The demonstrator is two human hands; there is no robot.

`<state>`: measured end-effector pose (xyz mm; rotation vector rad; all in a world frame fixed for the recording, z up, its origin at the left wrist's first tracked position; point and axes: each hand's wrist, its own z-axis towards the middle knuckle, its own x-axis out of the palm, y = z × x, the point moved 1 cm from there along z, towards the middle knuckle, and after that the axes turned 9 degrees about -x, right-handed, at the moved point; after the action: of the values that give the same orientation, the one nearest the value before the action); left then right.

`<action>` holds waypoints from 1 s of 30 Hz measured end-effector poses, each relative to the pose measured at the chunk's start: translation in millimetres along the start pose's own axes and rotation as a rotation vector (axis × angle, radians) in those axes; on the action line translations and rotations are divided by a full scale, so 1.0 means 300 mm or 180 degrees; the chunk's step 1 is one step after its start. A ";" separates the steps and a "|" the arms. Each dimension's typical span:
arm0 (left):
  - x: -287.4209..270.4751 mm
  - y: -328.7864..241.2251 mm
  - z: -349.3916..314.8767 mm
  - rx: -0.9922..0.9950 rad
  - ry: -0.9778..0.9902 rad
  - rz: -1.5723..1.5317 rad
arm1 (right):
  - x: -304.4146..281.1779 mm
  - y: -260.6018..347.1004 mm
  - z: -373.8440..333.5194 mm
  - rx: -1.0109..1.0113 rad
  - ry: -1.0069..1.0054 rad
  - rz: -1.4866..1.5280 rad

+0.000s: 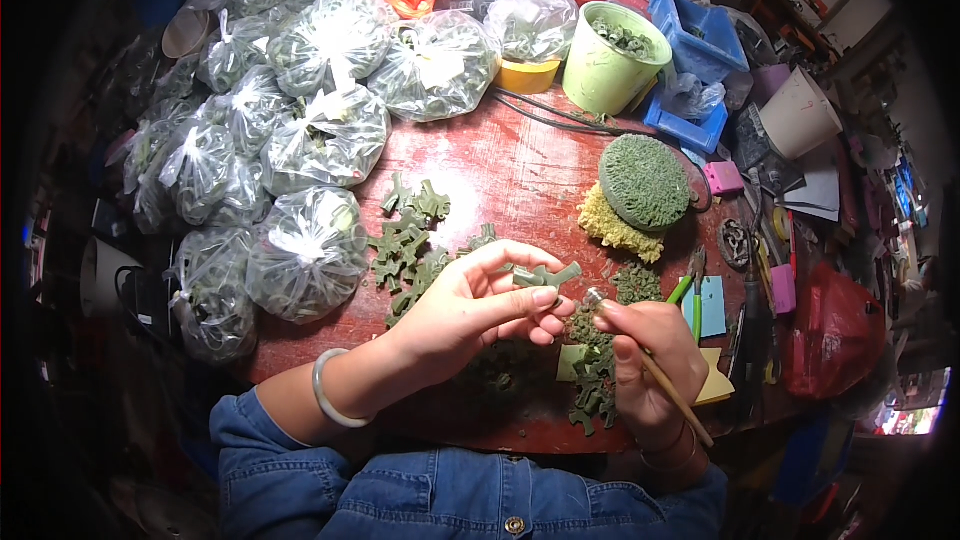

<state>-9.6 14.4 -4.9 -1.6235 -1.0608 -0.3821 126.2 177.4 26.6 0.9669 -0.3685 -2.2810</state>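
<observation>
Between the thumb and fingers of my left hand [470,298] is a small dull-green, notched piece [545,276], held up over the table. My right hand [655,345] grips a thin tool with a wooden handle [678,398] and a short metallic tip [594,295]. The tip points toward the green piece, a small gap apart from it. Beyond my left hand lies a heap of similar green pieces [402,245]. More small green pieces [594,392] lie beside and partly beneath my right hand.
Tied clear bags of green pieces [310,252] crowd the left and back. A round green textured disc [645,183] rests on a yellow spongy block [618,227]. Behind stand a light-green bucket [610,70] and blue bins [700,35]. Green-handled pliers [697,300] lie right, by a blue paper note [712,305].
</observation>
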 end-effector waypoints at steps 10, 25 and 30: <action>0.002 -0.006 -0.001 -0.0024 0.0114 -0.0146 | -0.002 0.000 0.003 0.0003 0.0042 0.0108; -0.003 -0.005 -0.002 -0.0237 0.0159 -0.0246 | -0.006 0.008 0.009 0.0210 0.0195 0.0511; -0.006 -0.006 -0.003 -0.0300 0.0162 -0.0230 | -0.009 0.014 0.012 0.0248 0.0072 0.0587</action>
<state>-11.7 12.7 -4.9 -1.6528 -1.0788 -0.5257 126.9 175.9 32.6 0.9552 -0.5184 -2.1008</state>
